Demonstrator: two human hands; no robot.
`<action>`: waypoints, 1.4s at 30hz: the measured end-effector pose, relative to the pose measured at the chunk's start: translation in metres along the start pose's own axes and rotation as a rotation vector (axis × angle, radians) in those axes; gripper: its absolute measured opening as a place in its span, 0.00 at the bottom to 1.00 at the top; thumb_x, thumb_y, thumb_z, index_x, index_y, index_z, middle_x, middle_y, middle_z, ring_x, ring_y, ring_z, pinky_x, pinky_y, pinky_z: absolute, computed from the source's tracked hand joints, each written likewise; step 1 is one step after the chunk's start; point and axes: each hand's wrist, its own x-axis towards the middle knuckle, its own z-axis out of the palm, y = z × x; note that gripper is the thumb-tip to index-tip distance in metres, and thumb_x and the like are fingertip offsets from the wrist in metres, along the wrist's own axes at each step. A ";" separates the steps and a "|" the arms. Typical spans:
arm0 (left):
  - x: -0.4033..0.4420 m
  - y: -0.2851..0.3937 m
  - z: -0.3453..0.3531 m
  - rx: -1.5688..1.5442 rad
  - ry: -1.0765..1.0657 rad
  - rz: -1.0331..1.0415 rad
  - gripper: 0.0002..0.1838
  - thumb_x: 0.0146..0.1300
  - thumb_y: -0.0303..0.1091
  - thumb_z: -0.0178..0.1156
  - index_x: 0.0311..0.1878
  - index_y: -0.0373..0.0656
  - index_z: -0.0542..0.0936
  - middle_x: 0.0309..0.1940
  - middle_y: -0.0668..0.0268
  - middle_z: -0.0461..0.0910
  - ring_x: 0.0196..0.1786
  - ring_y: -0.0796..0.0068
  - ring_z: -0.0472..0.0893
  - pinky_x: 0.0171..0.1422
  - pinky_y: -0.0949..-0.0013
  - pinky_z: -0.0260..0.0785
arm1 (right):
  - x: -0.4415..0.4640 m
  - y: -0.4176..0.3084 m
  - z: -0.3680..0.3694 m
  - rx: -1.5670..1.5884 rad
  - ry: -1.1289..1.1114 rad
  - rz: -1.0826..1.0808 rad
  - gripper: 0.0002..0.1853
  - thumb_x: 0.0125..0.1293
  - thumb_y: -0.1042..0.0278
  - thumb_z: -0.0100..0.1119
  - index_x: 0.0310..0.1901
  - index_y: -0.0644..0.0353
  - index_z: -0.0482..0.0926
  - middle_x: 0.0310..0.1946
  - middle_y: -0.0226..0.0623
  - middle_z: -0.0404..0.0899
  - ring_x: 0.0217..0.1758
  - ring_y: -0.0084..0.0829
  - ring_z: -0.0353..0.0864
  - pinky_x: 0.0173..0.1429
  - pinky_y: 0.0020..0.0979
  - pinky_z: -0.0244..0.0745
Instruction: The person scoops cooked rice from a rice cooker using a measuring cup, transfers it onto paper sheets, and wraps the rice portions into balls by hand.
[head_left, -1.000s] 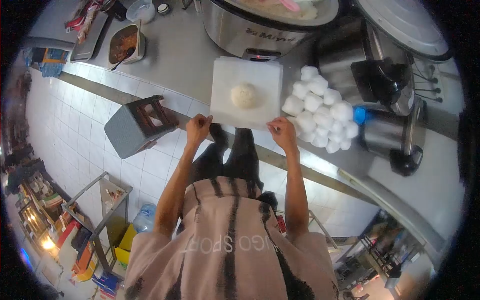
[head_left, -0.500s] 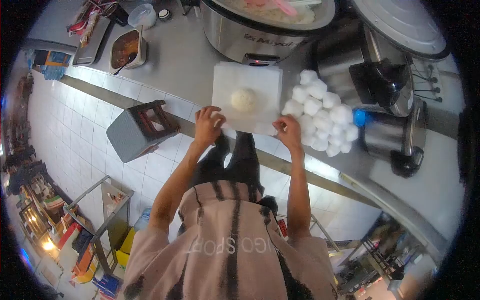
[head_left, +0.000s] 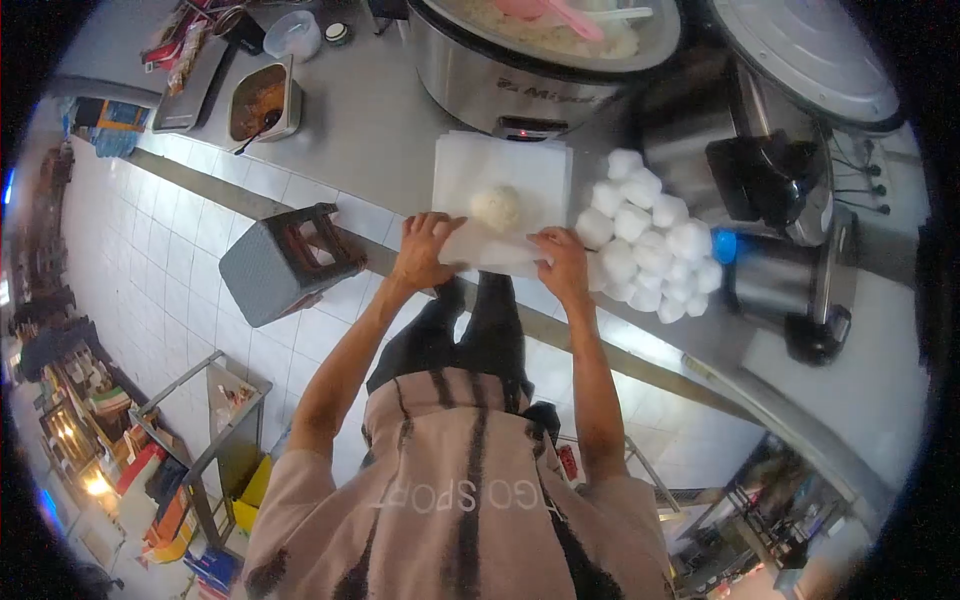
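Note:
A pale round mound of rice rests on a stack of white paper sheets at the counter's front edge. The near edge of the top sheet is lifted and folded toward the mound. My left hand pinches that edge at its left, thumb and fingers around the paper. At the right end of the same edge, my right hand grips the paper between thumb and fingers. Right of the stack lies a pile of white wrapped bundles, close to my right hand.
Behind the paper stands a large cooker of rice with a pink spoon. Metal pots stand at the right. A steel tray of food sits at the left back. A grey stool stands on the floor.
The sheet's near edge has been raised and folded toward the mound. Both hands have moved inward along it, closer to each other and to the mound.

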 end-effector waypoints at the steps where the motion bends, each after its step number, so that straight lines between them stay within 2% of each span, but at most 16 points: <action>1: 0.000 0.010 -0.005 0.014 0.007 0.021 0.46 0.43 0.46 0.79 0.69 0.52 0.70 0.61 0.62 0.74 0.67 0.54 0.69 0.73 0.46 0.54 | 0.000 0.000 0.004 0.005 -0.005 -0.013 0.18 0.49 0.76 0.67 0.44 0.50 0.88 0.49 0.33 0.80 0.58 0.41 0.74 0.67 0.44 0.68; 2: 0.000 0.019 -0.010 0.031 0.014 0.040 0.45 0.43 0.46 0.79 0.67 0.53 0.72 0.63 0.62 0.72 0.69 0.53 0.68 0.74 0.45 0.53 | 0.001 0.002 0.009 -0.020 0.010 -0.071 0.19 0.50 0.76 0.67 0.45 0.48 0.88 0.50 0.33 0.80 0.58 0.41 0.74 0.66 0.44 0.68; 3: -0.003 0.017 0.002 0.038 0.029 0.019 0.37 0.45 0.36 0.76 0.64 0.55 0.76 0.68 0.63 0.69 0.72 0.54 0.65 0.75 0.43 0.52 | 0.003 0.002 0.011 -0.043 0.028 -0.130 0.20 0.50 0.76 0.68 0.46 0.47 0.88 0.50 0.34 0.80 0.58 0.41 0.74 0.66 0.44 0.69; 7: -0.006 -0.011 0.011 -0.115 0.193 0.080 0.30 0.41 0.17 0.63 0.52 0.50 0.84 0.64 0.65 0.74 0.71 0.55 0.68 0.74 0.45 0.56 | -0.002 -0.003 -0.005 -0.074 0.000 -0.119 0.21 0.52 0.76 0.68 0.49 0.45 0.88 0.51 0.34 0.79 0.59 0.40 0.74 0.65 0.43 0.69; 14: -0.024 -0.030 0.016 -0.496 0.211 0.017 0.18 0.49 0.20 0.68 0.46 0.44 0.86 0.49 0.62 0.84 0.62 0.59 0.78 0.63 0.53 0.72 | -0.035 -0.004 -0.001 -0.028 0.004 -0.154 0.15 0.57 0.74 0.68 0.47 0.48 0.88 0.49 0.33 0.81 0.56 0.38 0.76 0.60 0.40 0.73; 16: -0.019 -0.023 0.014 -0.778 0.281 -0.235 0.11 0.57 0.27 0.69 0.44 0.41 0.85 0.43 0.63 0.86 0.54 0.64 0.82 0.55 0.60 0.75 | -0.035 0.002 0.002 0.197 0.118 0.034 0.09 0.60 0.70 0.69 0.43 0.54 0.88 0.44 0.34 0.84 0.47 0.35 0.81 0.51 0.37 0.77; 19: -0.003 -0.035 0.044 -0.791 0.325 -0.481 0.06 0.65 0.30 0.64 0.42 0.39 0.85 0.39 0.67 0.87 0.44 0.68 0.83 0.51 0.64 0.74 | -0.013 0.034 0.024 0.523 0.272 0.078 0.08 0.62 0.67 0.69 0.40 0.59 0.86 0.37 0.35 0.85 0.38 0.31 0.82 0.43 0.34 0.77; 22: 0.027 -0.023 0.026 -0.872 0.295 -0.573 0.10 0.69 0.36 0.60 0.40 0.40 0.84 0.32 0.65 0.86 0.34 0.69 0.82 0.45 0.67 0.73 | 0.014 0.028 0.013 0.433 0.152 0.393 0.10 0.63 0.65 0.69 0.37 0.63 0.85 0.32 0.37 0.85 0.33 0.29 0.81 0.42 0.33 0.75; 25: 0.046 -0.018 0.025 -0.561 0.330 -0.695 0.14 0.65 0.44 0.62 0.38 0.41 0.82 0.28 0.61 0.85 0.31 0.61 0.83 0.40 0.59 0.74 | 0.032 0.046 0.044 0.466 0.240 0.345 0.11 0.63 0.63 0.70 0.37 0.63 0.84 0.30 0.37 0.85 0.33 0.28 0.80 0.40 0.31 0.73; 29: 0.053 -0.016 0.027 -0.310 0.402 -0.635 0.12 0.64 0.43 0.60 0.39 0.44 0.82 0.25 0.59 0.82 0.30 0.56 0.82 0.39 0.57 0.74 | 0.038 0.027 0.044 0.275 0.213 0.359 0.12 0.63 0.62 0.70 0.36 0.63 0.83 0.29 0.36 0.85 0.31 0.27 0.80 0.39 0.31 0.73; 32: 0.049 -0.009 0.018 -0.399 0.276 -0.753 0.11 0.62 0.40 0.61 0.41 0.45 0.83 0.34 0.59 0.84 0.40 0.52 0.83 0.45 0.56 0.74 | 0.033 0.038 0.051 0.386 0.234 0.320 0.13 0.64 0.60 0.69 0.38 0.63 0.82 0.22 0.34 0.76 0.28 0.23 0.71 0.37 0.28 0.69; 34: 0.039 -0.003 0.020 -0.138 0.665 -0.442 0.14 0.61 0.39 0.61 0.48 0.45 0.80 0.48 0.61 0.83 0.52 0.53 0.80 0.54 0.49 0.69 | 0.034 0.033 0.041 0.158 0.131 0.392 0.11 0.61 0.64 0.70 0.38 0.61 0.83 0.29 0.40 0.85 0.30 0.35 0.81 0.39 0.35 0.75; 35: 0.028 0.004 0.025 -0.138 0.669 -0.445 0.14 0.61 0.39 0.61 0.48 0.45 0.80 0.48 0.61 0.83 0.52 0.53 0.80 0.54 0.49 0.69 | 0.037 0.037 0.040 0.157 0.129 0.387 0.11 0.61 0.64 0.70 0.38 0.61 0.83 0.29 0.40 0.85 0.30 0.35 0.81 0.39 0.35 0.75; 37: 0.003 0.021 0.037 -0.035 0.021 -0.198 0.30 0.62 0.42 0.61 0.69 0.51 0.71 0.73 0.60 0.65 0.74 0.52 0.63 0.72 0.39 0.53 | 0.041 0.048 0.041 0.044 0.235 0.221 0.10 0.60 0.65 0.70 0.39 0.61 0.83 0.29 0.42 0.84 0.30 0.42 0.82 0.40 0.39 0.76; 40: 0.004 0.052 0.044 0.140 -0.093 0.090 0.38 0.63 0.43 0.60 0.76 0.47 0.61 0.79 0.61 0.53 0.81 0.57 0.51 0.78 0.33 0.38 | 0.083 0.028 0.020 -0.034 0.274 0.186 0.09 0.58 0.68 0.70 0.38 0.60 0.82 0.32 0.40 0.84 0.35 0.44 0.83 0.45 0.42 0.76; 42: 0.005 0.055 0.041 0.140 -0.090 0.078 0.41 0.61 0.42 0.61 0.77 0.47 0.58 0.80 0.61 0.49 0.82 0.58 0.48 0.80 0.34 0.37 | 0.116 0.019 0.010 -0.115 0.301 0.034 0.12 0.56 0.67 0.71 0.40 0.59 0.82 0.34 0.40 0.84 0.39 0.43 0.83 0.48 0.43 0.76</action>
